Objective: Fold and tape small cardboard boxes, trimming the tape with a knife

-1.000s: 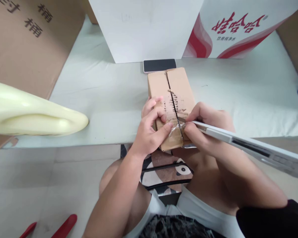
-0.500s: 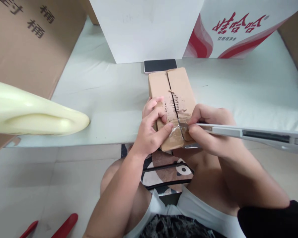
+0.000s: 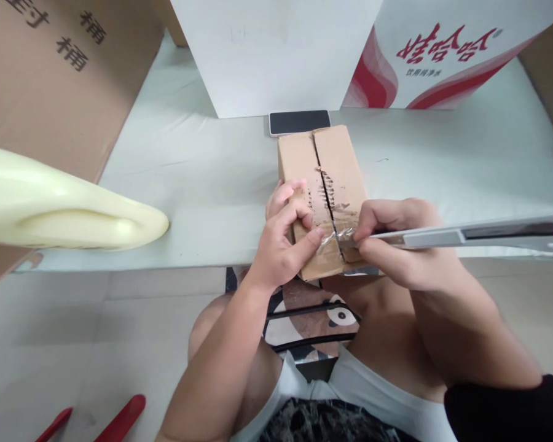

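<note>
A small cardboard box (image 3: 340, 150) lies at the table's front edge, its top flaps parted by a dark seam with torn, scuffed card along it. Clear tape (image 3: 325, 258) covers the near end of the seam. My left hand (image 3: 283, 236) grips the box's left side, thumb pressing on top beside the tape. In my right hand (image 3: 391, 239) is a box cutter (image 3: 435, 237), pinched near its blade between thumb and fingers. Its blade tip meets the tape at the seam; the handle stretches right, out of the picture.
A phone (image 3: 299, 122) lies just behind the box on the pale table (image 3: 203, 178). White cartons (image 3: 276, 55) stand at the back, and a large brown carton (image 3: 64, 104) at the left. A pale yellow smooth object (image 3: 74, 209) juts in from the left.
My right hand and the box cutter have shifted slightly right, and the cutter's handle has tilted up at its far end. The tape at the seam looks more wrinkled. My left hand keeps its grip.
</note>
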Tool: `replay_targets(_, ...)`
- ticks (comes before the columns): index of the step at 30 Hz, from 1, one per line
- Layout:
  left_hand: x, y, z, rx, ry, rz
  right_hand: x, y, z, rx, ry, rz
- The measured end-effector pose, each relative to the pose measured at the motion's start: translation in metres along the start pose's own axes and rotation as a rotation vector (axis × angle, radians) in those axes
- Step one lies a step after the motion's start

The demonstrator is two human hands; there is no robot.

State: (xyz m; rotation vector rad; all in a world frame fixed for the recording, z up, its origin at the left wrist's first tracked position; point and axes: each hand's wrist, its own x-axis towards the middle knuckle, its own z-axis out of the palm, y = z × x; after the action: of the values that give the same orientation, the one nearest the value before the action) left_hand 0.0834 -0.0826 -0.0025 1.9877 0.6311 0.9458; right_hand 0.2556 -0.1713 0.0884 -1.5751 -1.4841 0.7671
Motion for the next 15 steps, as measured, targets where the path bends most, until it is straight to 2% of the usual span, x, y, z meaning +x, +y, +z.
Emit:
replay_targets(5,0.001,0.001,0.001,0.008,0.012,0.007,-0.004,0.006,-0.006,0.186,-0.109,0.031)
replay_targets(8,0.001,-0.002,-0.001,0.004,0.025,0.003,-0.005,0.025,-0.013,0.509,-0.085,-0.119)
replay_targets(9,0.000,-0.004,-0.003,-0.002,0.032,-0.007,-0.004,0.033,-0.015,0.620,-0.032,-0.163)
replay_targets(11,-0.001,-0.011,-0.010,-0.028,0.041,-0.020,0.001,0.050,-0.017,0.736,0.155,-0.140)
replay_targets(15,-0.004,-0.041,-0.030,-0.090,0.072,-0.040,0.019,0.084,-0.008,0.664,0.578,0.055)
